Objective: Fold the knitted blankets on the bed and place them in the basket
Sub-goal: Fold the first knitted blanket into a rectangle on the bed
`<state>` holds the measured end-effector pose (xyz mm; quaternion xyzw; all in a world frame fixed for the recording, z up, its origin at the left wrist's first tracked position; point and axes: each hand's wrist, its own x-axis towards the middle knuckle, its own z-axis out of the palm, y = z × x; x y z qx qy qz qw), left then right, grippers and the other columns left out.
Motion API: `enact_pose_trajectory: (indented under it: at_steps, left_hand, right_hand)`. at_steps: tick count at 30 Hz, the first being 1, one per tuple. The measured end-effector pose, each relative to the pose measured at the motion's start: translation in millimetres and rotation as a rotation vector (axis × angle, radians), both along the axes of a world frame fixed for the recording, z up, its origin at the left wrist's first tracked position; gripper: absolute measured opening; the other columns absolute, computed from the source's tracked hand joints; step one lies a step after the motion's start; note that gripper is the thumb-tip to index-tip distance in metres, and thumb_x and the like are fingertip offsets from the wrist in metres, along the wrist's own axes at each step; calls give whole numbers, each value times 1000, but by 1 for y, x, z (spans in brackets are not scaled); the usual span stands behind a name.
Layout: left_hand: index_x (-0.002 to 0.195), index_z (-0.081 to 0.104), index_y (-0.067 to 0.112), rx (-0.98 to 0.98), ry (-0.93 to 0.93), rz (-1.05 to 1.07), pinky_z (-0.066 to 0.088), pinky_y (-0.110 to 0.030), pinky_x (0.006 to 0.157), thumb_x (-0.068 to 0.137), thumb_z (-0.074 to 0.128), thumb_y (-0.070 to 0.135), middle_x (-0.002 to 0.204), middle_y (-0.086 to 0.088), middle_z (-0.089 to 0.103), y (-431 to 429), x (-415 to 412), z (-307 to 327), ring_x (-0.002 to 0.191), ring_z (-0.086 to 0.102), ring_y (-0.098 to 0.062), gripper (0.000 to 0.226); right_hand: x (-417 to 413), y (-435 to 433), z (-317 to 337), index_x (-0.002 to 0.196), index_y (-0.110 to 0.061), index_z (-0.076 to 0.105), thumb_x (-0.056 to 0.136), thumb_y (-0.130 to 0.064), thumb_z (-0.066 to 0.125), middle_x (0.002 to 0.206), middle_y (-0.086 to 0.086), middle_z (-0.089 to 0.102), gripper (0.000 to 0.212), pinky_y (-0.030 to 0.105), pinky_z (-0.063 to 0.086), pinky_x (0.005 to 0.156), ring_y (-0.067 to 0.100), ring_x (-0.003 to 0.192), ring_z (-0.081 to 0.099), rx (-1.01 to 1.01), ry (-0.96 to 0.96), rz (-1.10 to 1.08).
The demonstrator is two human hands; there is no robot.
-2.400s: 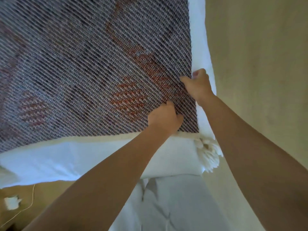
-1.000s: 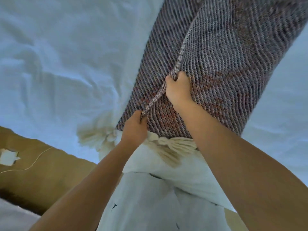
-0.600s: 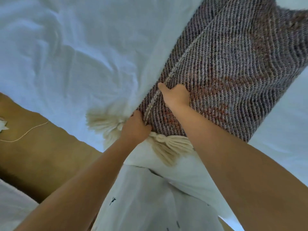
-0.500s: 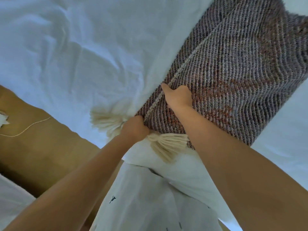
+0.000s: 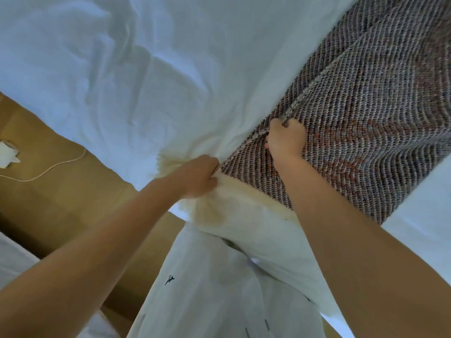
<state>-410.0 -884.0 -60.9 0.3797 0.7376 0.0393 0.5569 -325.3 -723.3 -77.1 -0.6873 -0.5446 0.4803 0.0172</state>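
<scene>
White bed (image 5: pixel 170 69), both hands' fingers pinching knitted blanket (image 5: pixel 366 130) edge, garment mark possibly writing, unreadable

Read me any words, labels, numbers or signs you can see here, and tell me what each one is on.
No readable text.
Small dark handwritten-style mark on the white garment at: too small and blurred to read.
Knitted blanket: woven pattern only, no lettering.
White bedsheet: no print.
</scene>
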Motion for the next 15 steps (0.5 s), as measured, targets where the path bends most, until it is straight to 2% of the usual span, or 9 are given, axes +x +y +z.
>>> enact_pose_trajectory:
  at_steps: [3, 4, 6, 8, 9, 11, 13, 15]
  left_hand:
    - [88, 40, 14, 31, 95, -135, 41, -35, 74, 92, 45, 16, 97, -7, 45, -3, -3, -10, 90, 53, -28, 6]
    - [92, 44, 13, 48, 122, -136, 40, -34, 75, 92, 44, 17, 103, -10, 49, -1, -1, -12, 95, 54, -29, 4]
    - [105, 50, 10, 81, 201, -120, 38, -32, 74, 92, 44, 20, 113, -11, 53, 5, 0, -14, 103, 54, -30, 17]
    - [108, 50, 9, 104, 285, -97, 35, -31, 70, 92, 43, 21, 114, -10, 55, 9, 0, -15, 102, 55, -30, 21]
    - [109, 50, 9, 102, 313, -109, 35, -31, 69, 92, 43, 23, 113, -9, 56, 9, -1, -16, 101, 56, -30, 22]
    - [117, 48, 11, 71, 343, -199, 38, -32, 71, 93, 42, 26, 118, -8, 55, 8, -1, -18, 103, 57, -30, 29]
    - [126, 45, 14, 22, 332, -273, 42, -33, 77, 93, 42, 28, 123, -7, 54, 9, -1, -19, 108, 56, -29, 36]
    - [123, 48, 16, -37, 277, -295, 44, -34, 83, 89, 47, 27, 122, -6, 56, 19, -4, -17, 110, 55, -28, 36]
  right_hand:
    - [0, -3, -5, 61, -22, 33, 86, -20, 46, 76, 8, 51, 28, 50, 53, 77, 26, 71, 53, -18, -32, 38]
    - [-2, -2, -4, 61, -22, 31, 86, -18, 46, 75, 8, 50, 30, 47, 52, 74, 25, 70, 52, -7, -36, 49]
    - [-6, 4, -3, 60, -19, 28, 87, -15, 47, 66, 5, 43, 34, 38, 42, 62, 22, 63, 47, 59, -25, 94]
    - [-6, 7, 1, 60, -17, 25, 89, -14, 46, 61, 0, 34, 36, 32, 32, 57, 19, 55, 37, 121, -22, 156]
    - [-7, 6, 2, 60, -17, 25, 89, -14, 46, 60, 0, 34, 36, 32, 32, 56, 18, 55, 37, 132, -34, 177]
    - [-7, 4, 1, 61, -17, 28, 90, -15, 46, 63, 4, 44, 34, 37, 42, 59, 23, 60, 49, 84, -54, 181]
    - [-7, 2, -2, 64, -16, 35, 91, -19, 46, 77, 14, 60, 30, 44, 53, 71, 30, 73, 62, 11, -66, 168]
    - [-9, 5, 0, 67, -17, 39, 91, -25, 48, 90, 18, 66, 27, 47, 54, 79, 34, 83, 65, -54, -69, 170]
